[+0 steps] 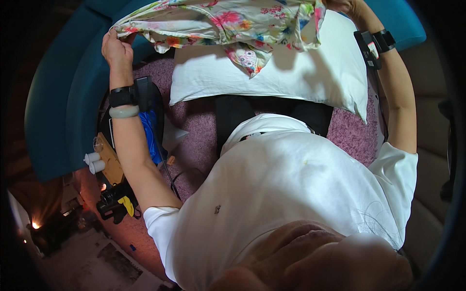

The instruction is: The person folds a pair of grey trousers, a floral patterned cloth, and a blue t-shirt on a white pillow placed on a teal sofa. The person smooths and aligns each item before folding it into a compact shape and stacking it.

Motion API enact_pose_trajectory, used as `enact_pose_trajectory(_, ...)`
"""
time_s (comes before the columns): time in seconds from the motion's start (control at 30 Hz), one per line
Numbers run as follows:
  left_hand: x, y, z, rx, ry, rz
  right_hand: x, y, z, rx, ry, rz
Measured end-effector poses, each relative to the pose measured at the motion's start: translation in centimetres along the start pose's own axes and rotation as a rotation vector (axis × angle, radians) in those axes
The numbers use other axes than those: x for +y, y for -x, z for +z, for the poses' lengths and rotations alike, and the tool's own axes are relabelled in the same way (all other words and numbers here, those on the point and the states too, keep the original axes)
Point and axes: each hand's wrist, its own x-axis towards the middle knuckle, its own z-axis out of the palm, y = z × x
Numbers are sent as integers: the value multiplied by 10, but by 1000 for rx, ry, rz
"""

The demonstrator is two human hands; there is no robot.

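Note:
A floral cloth (194, 24), white with pink, red, blue and green flowers, stretches between my raised hands. At its left end, my left hand (117, 48) is closed on a gathered corner. My right hand (342, 5) is cut by the top edge, at the cloth's right end; its visible part appears to grip the cloth. The fabric sags in folds, and one pointed flap hangs down in the middle. Under it, a white pillow (272, 80) lies across my lap. Whether the cloth is a garment I cannot tell.
A teal sofa (63, 111) curves along the left and behind. On the left are a wooden board (111, 165), two white cups (94, 162), a blue bag (153, 136) and a black camera (114, 201). A dark cable runs over the purple carpet (194, 126).

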Motion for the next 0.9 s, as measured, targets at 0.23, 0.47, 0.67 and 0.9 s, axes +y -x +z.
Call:
enact_pose_trajectory(0.23, 83, -46, 10, 160, 97, 274, -63, -36, 26, 55, 64, -400)
enact_pose_trajectory(0.47, 165, 10, 7, -100, 34, 737, -73, -8, 30, 373, 149, -571)
enact_pose_trajectory(0.67, 88, 94, -16, -91, -35, 347, -25, 44, 15, 531, 86, -543)
enact_pose_trajectory(0.9, -52, 189, -61, -44, -277, -23, 139, 78, 3, 484, -108, -134)
